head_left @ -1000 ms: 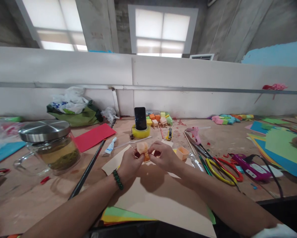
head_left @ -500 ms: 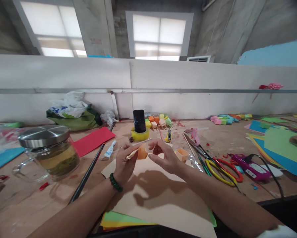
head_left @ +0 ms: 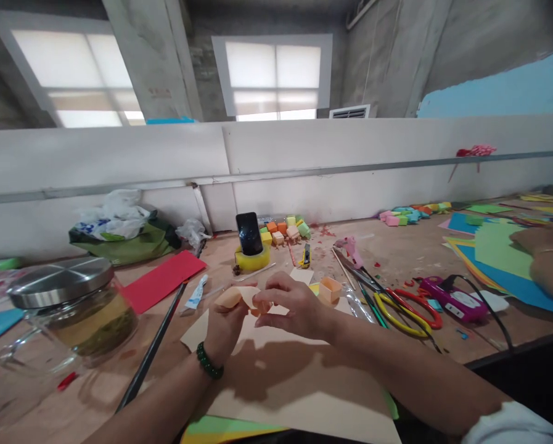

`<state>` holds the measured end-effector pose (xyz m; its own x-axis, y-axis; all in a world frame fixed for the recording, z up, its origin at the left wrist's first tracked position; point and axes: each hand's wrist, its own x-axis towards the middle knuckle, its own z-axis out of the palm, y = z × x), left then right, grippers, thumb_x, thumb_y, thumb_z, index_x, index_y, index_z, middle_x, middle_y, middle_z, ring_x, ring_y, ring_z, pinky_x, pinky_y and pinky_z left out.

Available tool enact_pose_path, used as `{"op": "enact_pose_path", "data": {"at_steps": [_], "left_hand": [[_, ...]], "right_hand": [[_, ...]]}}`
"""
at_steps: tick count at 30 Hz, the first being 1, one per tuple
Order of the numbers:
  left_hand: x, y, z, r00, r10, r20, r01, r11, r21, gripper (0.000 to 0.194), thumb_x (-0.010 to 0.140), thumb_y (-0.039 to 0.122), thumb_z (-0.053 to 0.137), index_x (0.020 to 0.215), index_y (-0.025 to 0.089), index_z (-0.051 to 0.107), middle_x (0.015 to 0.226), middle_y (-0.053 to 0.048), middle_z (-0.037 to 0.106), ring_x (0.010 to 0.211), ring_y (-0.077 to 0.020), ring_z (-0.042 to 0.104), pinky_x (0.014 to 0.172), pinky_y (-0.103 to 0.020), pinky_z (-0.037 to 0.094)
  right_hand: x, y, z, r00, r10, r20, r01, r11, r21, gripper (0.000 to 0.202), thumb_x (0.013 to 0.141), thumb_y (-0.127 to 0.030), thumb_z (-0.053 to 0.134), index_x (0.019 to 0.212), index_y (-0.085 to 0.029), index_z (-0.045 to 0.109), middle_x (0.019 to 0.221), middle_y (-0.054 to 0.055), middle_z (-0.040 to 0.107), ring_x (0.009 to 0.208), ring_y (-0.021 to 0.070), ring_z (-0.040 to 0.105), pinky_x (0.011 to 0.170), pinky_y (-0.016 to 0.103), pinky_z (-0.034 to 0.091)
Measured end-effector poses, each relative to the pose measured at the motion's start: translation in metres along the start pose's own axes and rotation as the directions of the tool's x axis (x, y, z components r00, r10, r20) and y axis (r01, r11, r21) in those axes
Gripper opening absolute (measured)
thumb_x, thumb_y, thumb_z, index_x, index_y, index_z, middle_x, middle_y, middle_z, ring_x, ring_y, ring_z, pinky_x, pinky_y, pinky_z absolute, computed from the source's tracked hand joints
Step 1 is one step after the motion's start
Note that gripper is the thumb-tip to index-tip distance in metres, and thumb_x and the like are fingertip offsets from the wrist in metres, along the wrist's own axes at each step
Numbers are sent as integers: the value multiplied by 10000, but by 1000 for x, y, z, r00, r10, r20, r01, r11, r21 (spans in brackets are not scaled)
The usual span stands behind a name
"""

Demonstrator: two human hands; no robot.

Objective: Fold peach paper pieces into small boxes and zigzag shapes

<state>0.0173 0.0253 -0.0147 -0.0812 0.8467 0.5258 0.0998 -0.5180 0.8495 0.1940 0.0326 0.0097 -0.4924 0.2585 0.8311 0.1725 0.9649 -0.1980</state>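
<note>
the left hand (head_left: 227,327) and right hand (head_left: 294,305) held a peach paper piece (head_left: 243,298) between them, above a large tan sheet (head_left: 299,382). an open paper box (head_left: 330,290) sat just beyond the right wrist, and a phone (head_left: 249,234) leaned upright in a tape roll (head_left: 252,259). a lidded glass mug (head_left: 89,320) stood left of a red sheet (head_left: 163,280).
</note>
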Motion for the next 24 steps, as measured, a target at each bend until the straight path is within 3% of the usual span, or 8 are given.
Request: {"op": "enact_pose_path", "data": {"at_steps": [3, 7, 11, 14, 19, 24], "left_hand": [[1, 0, 2, 997, -48, 55, 51, 997, -58, 166, 659, 292, 733, 779, 178, 732, 687, -19, 713, 600, -168, 624, 524, -235, 505], [1, 2, 4, 991, -64, 119, 69, 997, -35, 147, 629, 280, 759, 714, 170, 713, 665, -22, 707, 582, -159, 620, 522, -227, 498], [3, 5, 5, 969, -100, 226, 91, 994, 54, 155, 618, 283, 768, 608, 162, 672, 634, -16, 677, 595, -154, 613, 555, -228, 496], [4, 6, 6, 955, -107, 277, 83, 992, 98, 135, 620, 254, 739, 566, 164, 655, 632, -12, 659, 597, -149, 598, 543, -224, 482], [4, 7, 7, 929, -132, 345, 87, 986, 144, 68, 601, 206, 679, 555, 161, 660, 637, -21, 654, 602, -139, 574, 533, -210, 455], [5, 4, 8, 894, -200, 401, 158, 978, 135, 52, 557, 151, 574, 507, 163, 581, 493, 30, 547, 461, -94, 467, 441, -182, 380]], "right_hand": [[0, 6, -3, 999, 18, 50, -23, 994, 107, 162, 837, -290, 683, 943, -174, 647, 953, 59, 554, 865, 136, 571, 741, 242, 524], [0, 11, -4, 982, 119, 150, -151, 961, 230, 166, 770, -255, 750, 872, -169, 651, 895, 22, 527, 760, 103, 550, 650, 206, 511], [1, 17, -7, 932, 252, 260, -322, 905, 276, 208, 691, -252, 813, 763, -157, 642, 812, -18, 508, 610, 60, 477, 562, 185, 452], [1, 22, -11, 891, 288, 351, -410, 843, 348, 247, 678, -335, 816, 743, -149, 669, 759, -30, 498, 570, 52, 452, 528, 181, 412], [2, 29, -14, 857, 281, 431, -450, 816, 362, 256, 745, -401, 754, 744, -148, 713, 712, -23, 500, 597, 70, 458, 541, 187, 392], [2, 29, -15, 848, 280, 450, -414, 881, 231, 100, 830, -242, 684, 790, -154, 712, 727, -13, 535, 645, 88, 506, 599, 198, 419]]}}
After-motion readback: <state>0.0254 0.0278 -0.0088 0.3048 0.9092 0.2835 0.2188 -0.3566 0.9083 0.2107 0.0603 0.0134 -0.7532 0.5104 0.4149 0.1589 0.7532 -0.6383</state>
